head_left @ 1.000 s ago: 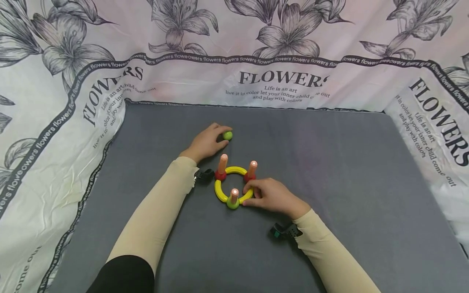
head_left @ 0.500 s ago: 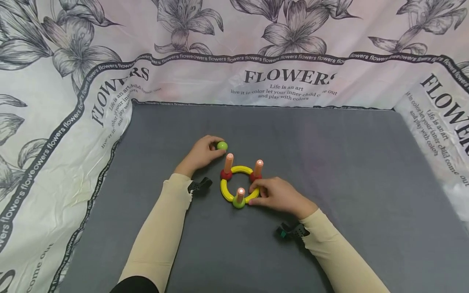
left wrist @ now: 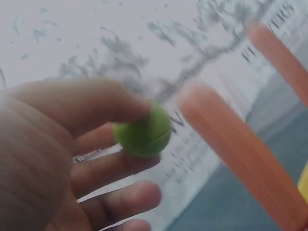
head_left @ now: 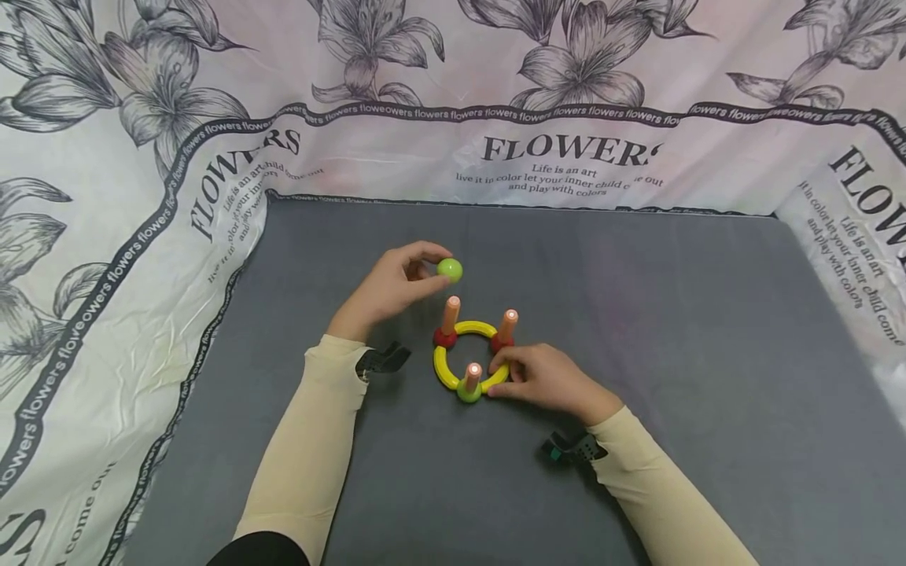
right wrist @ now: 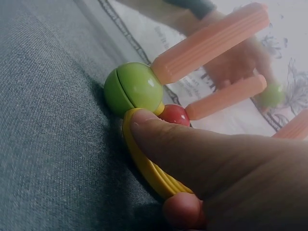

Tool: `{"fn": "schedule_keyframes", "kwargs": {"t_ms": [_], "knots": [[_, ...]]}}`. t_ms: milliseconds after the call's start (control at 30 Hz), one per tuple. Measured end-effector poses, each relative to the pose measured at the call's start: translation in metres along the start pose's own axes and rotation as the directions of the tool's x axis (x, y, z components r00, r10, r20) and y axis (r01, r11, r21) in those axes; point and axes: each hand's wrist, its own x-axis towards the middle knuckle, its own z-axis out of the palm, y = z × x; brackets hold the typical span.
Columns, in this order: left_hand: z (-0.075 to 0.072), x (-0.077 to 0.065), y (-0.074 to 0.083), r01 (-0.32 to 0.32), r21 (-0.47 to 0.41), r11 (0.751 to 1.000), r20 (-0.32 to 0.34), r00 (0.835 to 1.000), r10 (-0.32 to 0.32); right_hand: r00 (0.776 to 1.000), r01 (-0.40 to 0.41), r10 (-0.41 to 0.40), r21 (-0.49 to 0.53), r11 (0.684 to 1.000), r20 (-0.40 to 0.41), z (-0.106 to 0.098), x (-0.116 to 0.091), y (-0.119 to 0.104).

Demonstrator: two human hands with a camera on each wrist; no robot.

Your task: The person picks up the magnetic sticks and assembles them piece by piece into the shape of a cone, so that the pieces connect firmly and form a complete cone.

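In the head view my left hand [head_left: 389, 287] holds a green ball [head_left: 450, 270] between thumb and fingers, raised behind the back-left peg. The left wrist view shows a groove line around this ball [left wrist: 144, 132]. My right hand [head_left: 552, 383] pinches a curved yellow piece [right wrist: 154, 171] on the right side of a ring. That ring [head_left: 444, 369] joins yellow arcs through two red balls [head_left: 444, 339] at the back and a green ball [head_left: 469, 392] at the front. An upright orange peg [head_left: 451, 316] stands in each of those balls. My right fingers partly hide the ring's right side.
The ring lies on a dark grey tabletop [head_left: 672, 354]. White flower-printed sheeting [head_left: 396, 157] rises along the back and both sides. A dark wrist strap [head_left: 382, 359] sits below the left hand, and another strap [head_left: 573, 447] by the right wrist.
My left hand first drew the green ball back toward the ring, then raised it and moved it rightward, closer to the camera. The right hand keeps its grip on the ring. The head view has shifted slightly.
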Motion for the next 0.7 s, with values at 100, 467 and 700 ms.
{"fn": "schedule_keyframes", "kwargs": {"t_ms": [100,467,700], "knots": [[-0.002,-0.006,0.011,-0.069,-0.003,0.998,0.064,0.996,0.069,1.000,-0.007,0.007,0.002,1.000,0.005,0.000,0.000,0.001],[-0.006,-0.011,0.012,-0.092,-0.014,0.996,0.184,0.978,0.093,1.000,0.005,-0.005,0.013,1.000,0.002,0.001,0.001,0.003],[-0.009,-0.008,0.010,-0.071,-0.055,0.996,0.232,0.969,0.082,0.998,-0.003,-0.004,0.094,0.996,0.070,-0.016,-0.002,-0.009]]}}
